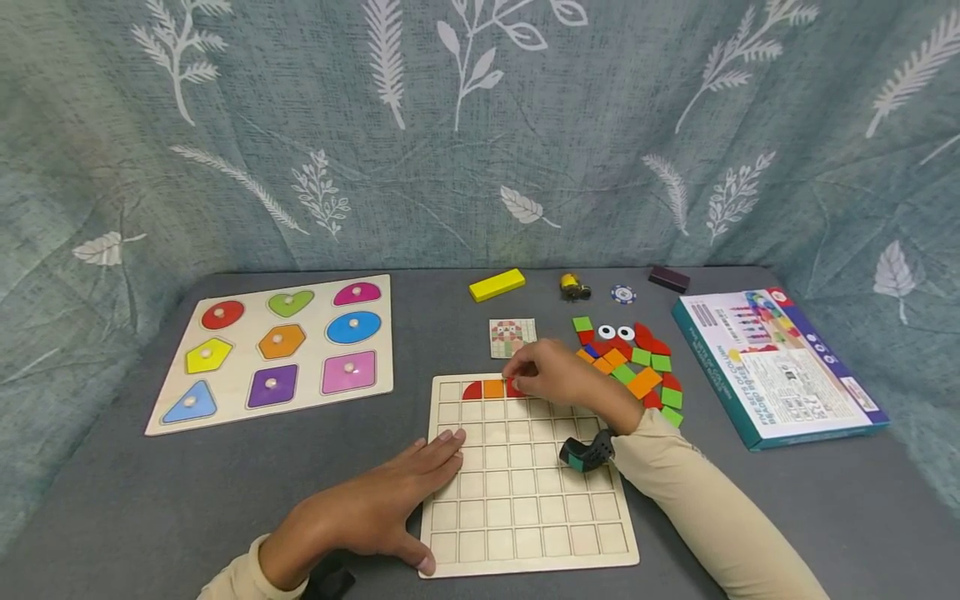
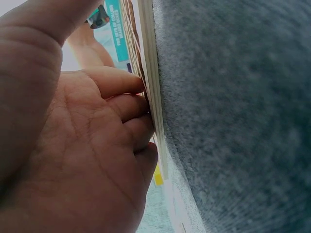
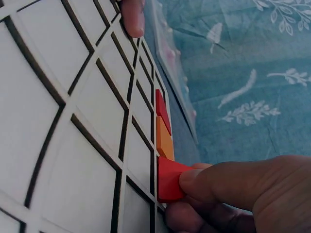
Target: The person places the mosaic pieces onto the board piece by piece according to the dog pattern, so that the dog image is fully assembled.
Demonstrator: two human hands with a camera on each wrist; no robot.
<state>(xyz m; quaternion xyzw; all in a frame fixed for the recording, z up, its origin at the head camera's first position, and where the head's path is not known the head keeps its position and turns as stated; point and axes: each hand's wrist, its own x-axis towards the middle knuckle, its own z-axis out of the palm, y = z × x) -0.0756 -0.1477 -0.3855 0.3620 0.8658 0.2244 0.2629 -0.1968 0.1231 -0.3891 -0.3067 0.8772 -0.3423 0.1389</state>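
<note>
A pale wooden grid board [image 1: 517, 483] lies on the table in front of me. My left hand [image 1: 390, 492] rests along its left edge, fingers extended over the rim and thumb near the bottom corner. In the top row sit a red curved tile [image 1: 472, 390] and, beside it, an orange square tile [image 1: 493, 389]. At the cell right of the orange one, my right hand [image 1: 558, 375] pinches a red tile [image 3: 170, 179] between thumb and fingers. The right wrist view shows this tile close against the orange tile, its outer end covered by the thumb.
Right of the board lies a pile of colored tiles [image 1: 643, 382]. Behind it are a pattern card [image 1: 504, 337], a yellow block [image 1: 497, 285], a small toy [image 1: 573, 287], a poker chip [image 1: 623, 294] and a dark block [image 1: 669, 279]. A shape puzzle [image 1: 311, 379] and a box [image 1: 780, 367] flank everything.
</note>
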